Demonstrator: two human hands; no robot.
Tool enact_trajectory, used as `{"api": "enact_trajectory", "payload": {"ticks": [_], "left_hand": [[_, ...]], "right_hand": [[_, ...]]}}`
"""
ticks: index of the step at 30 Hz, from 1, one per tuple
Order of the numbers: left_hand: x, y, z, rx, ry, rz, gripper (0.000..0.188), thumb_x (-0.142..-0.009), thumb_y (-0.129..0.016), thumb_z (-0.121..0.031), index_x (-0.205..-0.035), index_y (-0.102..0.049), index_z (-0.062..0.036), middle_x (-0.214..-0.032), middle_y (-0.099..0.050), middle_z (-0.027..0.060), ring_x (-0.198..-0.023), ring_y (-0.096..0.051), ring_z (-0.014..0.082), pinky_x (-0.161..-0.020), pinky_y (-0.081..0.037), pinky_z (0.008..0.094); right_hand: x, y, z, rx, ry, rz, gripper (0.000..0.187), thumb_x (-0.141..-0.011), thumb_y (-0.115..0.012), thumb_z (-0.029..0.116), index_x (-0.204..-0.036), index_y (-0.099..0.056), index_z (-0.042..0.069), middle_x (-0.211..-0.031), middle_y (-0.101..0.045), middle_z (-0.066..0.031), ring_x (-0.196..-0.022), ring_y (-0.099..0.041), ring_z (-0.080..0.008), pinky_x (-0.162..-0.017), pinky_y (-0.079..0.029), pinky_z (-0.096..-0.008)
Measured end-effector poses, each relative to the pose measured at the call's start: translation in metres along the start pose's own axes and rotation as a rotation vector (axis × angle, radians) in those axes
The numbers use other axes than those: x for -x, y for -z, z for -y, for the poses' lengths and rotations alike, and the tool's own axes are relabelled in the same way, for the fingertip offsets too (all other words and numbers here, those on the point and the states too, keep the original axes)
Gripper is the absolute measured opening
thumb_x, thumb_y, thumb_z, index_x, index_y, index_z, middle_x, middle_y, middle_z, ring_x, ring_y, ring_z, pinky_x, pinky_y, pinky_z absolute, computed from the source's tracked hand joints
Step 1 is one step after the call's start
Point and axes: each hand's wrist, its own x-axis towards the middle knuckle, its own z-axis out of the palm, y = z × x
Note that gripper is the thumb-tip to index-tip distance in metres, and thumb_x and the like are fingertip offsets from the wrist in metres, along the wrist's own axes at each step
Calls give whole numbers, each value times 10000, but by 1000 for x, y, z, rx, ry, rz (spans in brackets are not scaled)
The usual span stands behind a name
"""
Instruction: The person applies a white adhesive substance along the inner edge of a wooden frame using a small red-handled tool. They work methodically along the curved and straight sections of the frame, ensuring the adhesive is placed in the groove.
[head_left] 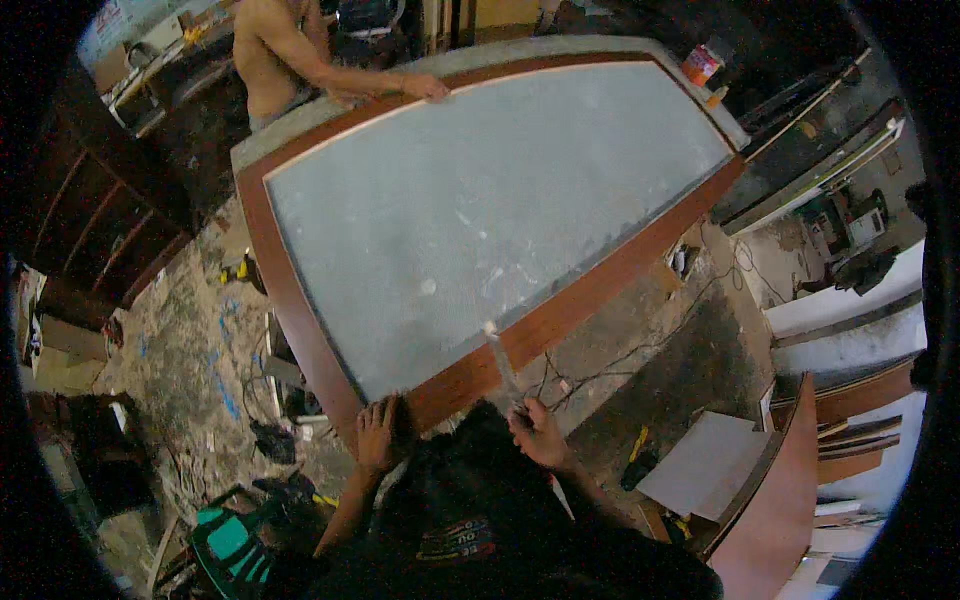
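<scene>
A large panel with a pale grey-blue face point(500, 200) and a reddish-brown wooden border point(560, 320) lies in front of me. My left hand point(378, 436) rests on its near left corner, with the fingers laid over the wood. To the right, my right hand point(540, 436) is closed round the near end of a long, narrow pale tool point(504, 366). Its whitish tip reaches over the border to the panel's near edge; the exact kind of tool is too blurred to tell. Small white smudges mark the grey-blue face.
Across the panel, a bare-chested person's hand point(428, 88) touches its far edge. A red-and-white container point(703, 65) stands beyond the far right corner. Cables point(640, 345) trail over the floor at right. A green plastic object point(225, 540) lies low left; a curved brown sheet point(770, 500) leans low right.
</scene>
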Motion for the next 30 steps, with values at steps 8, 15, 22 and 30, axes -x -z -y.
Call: {"api": "enact_trajectory", "payload": {"ticks": [8, 15, 22, 30], "left_hand": [[-2, -3, 4, 71, -94, -115, 972, -775, -787, -418, -1577, -342, -98, -1418, -500, 206, -1292, -468, 431, -1130, -318, 579], [3, 1, 5, 42, -79, -55, 1010, -763, -801, -362, -1606, -304, -113, -1448, -480, 198, -1312, -449, 436, -1138, -318, 568], [3, 0, 9, -9, -79, -48, 1014, -766, -796, -355, -1615, -293, -123, -1494, -455, 155, -1367, -420, 405, -1169, -297, 551], [12, -11, 6, -53, 24, 6, 944, -814, -756, -417, -1597, -325, -112, -1489, -473, 167, -1381, -417, 397, -1173, -295, 551]], "right_hand": [[-2, 4, -42, -71, 39, -494, 267, -989, -679, 262, -1136, -547, 82, -812, -577, -13, -601, -532, -111, -527, -453, -301], [0, -8, -17, -485, -131, -425, 430, -954, -734, 273, -1261, -475, 118, -840, -595, -23, -560, -538, -123, -470, -446, -285], [-17, -4, -4, -713, -67, -494, 135, -1005, -652, 223, -1002, -559, 125, -737, -586, -2, -533, -515, -105, -464, -412, -279], [-25, 6, 18, -996, -79, -751, 80, -1017, -620, 216, -1045, -590, 147, -806, -600, -11, -611, -531, -119, -520, -436, -294]]}}
